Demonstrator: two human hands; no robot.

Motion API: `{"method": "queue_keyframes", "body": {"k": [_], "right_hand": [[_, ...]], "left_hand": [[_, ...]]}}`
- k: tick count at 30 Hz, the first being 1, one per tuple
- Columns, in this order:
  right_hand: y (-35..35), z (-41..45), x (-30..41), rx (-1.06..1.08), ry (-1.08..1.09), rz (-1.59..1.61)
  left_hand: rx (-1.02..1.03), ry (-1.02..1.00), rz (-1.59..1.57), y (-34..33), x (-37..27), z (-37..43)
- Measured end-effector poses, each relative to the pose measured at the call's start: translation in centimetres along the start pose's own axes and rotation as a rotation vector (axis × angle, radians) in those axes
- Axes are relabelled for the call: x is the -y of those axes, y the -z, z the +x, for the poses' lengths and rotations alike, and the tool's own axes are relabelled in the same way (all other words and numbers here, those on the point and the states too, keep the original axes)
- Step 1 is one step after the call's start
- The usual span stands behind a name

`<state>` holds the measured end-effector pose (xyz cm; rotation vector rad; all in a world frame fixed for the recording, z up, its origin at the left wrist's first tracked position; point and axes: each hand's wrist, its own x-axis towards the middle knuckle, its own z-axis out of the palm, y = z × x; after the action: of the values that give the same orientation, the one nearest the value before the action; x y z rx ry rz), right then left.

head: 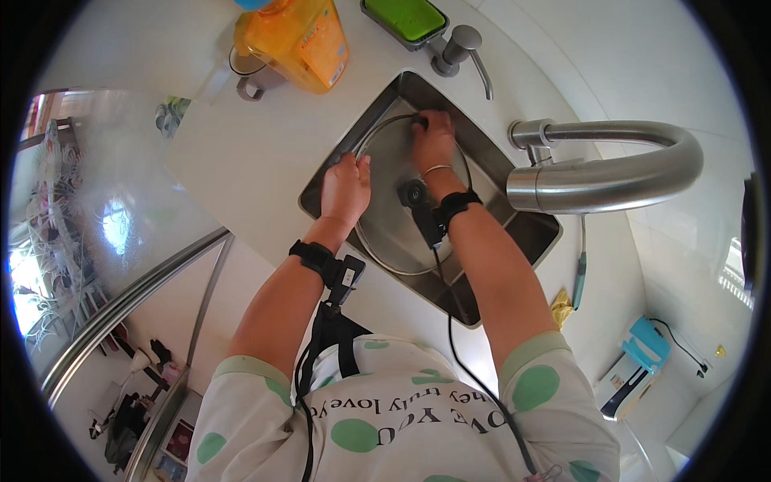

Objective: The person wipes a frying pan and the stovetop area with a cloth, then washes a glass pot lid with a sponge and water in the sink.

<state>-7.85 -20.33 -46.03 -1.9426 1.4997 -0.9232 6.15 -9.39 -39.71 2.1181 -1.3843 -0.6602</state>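
Observation:
A round glass pot lid with a metal rim [385, 223] is in the stainless steel sink [530, 232]. My left hand [346, 190] grips the lid's rim on its left side, thumb on the near face. At the far side of the lid is my right hand [433, 135], its fingers around a small dark thing by the rim, perhaps a scrubber or a knob; I cannot tell which. Both wrists wear black straps with small cameras, and the right one [415, 196] hangs over the lid. The fingertips of my right hand are partly hidden.
A curved steel faucet [608, 181] reaches over the sink's right side. Beyond the sink stand a soap dispenser pump [458, 51], a green sponge in a holder [409, 18], an orange detergent bottle [307, 48] and a mug [256, 81]. A green-handled tool [579, 280] lies at right.

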Motion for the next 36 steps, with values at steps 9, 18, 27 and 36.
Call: {"method": "queue_keyframes", "body": {"k": [9,18,27,36], "right_hand": [[2.4,-2.6,-4.6,0.379,-0.320,-0.589],[6.9,-9.2,-5.2,0.320,-0.726,-0.556],[8.7,-16.3,-5.7,0.409,-1.010,-0.399],[11.3,-14.9,-2.2,0.362,-0.770,-0.272]], "left_hand": [[-0.065,0.025,-0.002,0.9,0.6,-0.7],[-0.098,0.057,0.035,0.6,0.6,-0.9],[-0.078,0.042,0.099,0.3,-0.3,-0.5],[-0.032,0.133,-0.134,0.2,1.6,-0.8]]}}
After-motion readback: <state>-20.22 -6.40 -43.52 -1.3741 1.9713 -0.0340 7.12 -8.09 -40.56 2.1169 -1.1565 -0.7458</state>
